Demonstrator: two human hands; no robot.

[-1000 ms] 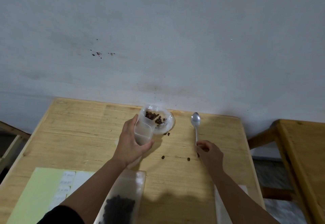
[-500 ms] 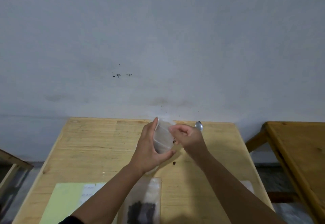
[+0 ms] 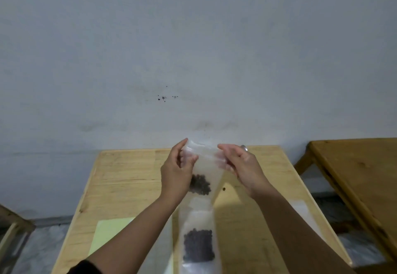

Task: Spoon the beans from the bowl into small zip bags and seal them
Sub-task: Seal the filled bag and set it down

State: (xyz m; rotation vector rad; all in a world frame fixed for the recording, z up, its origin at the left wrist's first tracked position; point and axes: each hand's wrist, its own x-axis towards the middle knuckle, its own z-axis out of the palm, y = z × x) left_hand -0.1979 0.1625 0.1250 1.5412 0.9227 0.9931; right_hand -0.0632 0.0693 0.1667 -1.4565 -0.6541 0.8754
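A small clear zip bag hangs upright above the wooden table, with dark beans gathered at its bottom. My left hand pinches the bag's top left corner and my right hand pinches its top right corner, so the top strip stretches between them. A second zip bag holding beans lies flat on the table near me. The spoon's tip peeks out behind my right hand. The bowl is hidden behind the hands and the bag.
One loose bean lies on the table by my right wrist. A pale green sheet lies at the near left, empty clear bags at the near right. A second wooden table stands to the right. A grey wall rises behind.
My right hand left the spoon and came to the bag's top. Both hands lifted the bag upright, away from the bowl, and now stretch its top edge. The camera tilted up.
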